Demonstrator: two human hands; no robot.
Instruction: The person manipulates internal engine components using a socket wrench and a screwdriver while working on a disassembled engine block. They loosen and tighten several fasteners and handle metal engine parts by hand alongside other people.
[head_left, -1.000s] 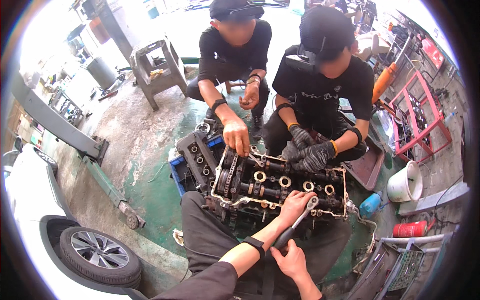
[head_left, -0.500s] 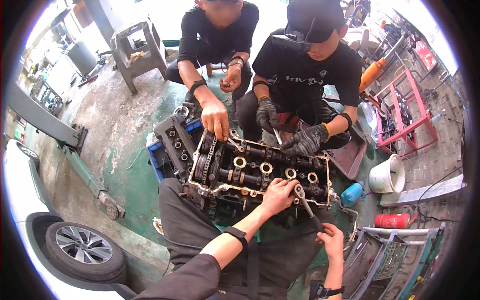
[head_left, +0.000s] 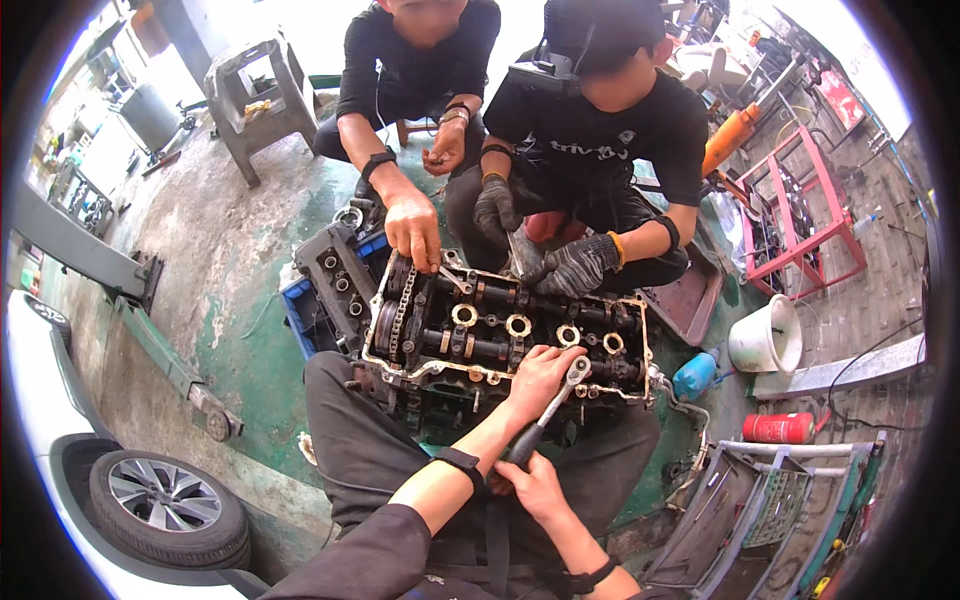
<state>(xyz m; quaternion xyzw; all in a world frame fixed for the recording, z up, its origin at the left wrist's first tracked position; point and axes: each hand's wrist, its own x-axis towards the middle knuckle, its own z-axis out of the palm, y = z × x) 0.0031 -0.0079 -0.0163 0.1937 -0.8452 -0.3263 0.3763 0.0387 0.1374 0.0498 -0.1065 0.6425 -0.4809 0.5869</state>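
A greasy engine cylinder head (head_left: pixel 520 330) with an exposed timing chain lies in front of my knees. At its near edge my left hand (head_left: pixel 541 382) curls its fingers against the head of a ratchet wrench (head_left: pixel 552 408). My right hand (head_left: pixel 534 486) is closed round the black grip of that wrench, whose handle slants down and left toward my lap. What sits under the ratchet head is hidden. Across the engine, a co-worker's bare hand (head_left: pixel 413 232) holds a small spanner (head_left: pixel 456 280) at the far left edge. Another co-worker's gloved hands (head_left: pixel 570 265) hold a metal tool at the far edge.
A valve cover (head_left: pixel 340 280) rests in a blue crate (head_left: pixel 298 300) at the left. To the right are a white bucket (head_left: pixel 765 335), a blue bottle (head_left: pixel 696 375), a red cylinder (head_left: pixel 778 428) and a metal rack (head_left: pixel 770 510). A car wheel (head_left: pixel 168 505) is at lower left.
My right hand has swung the wrench handle from the right round to the left, close to my left wrist. My left hand stays at the ratchet head. The view has shifted slightly.
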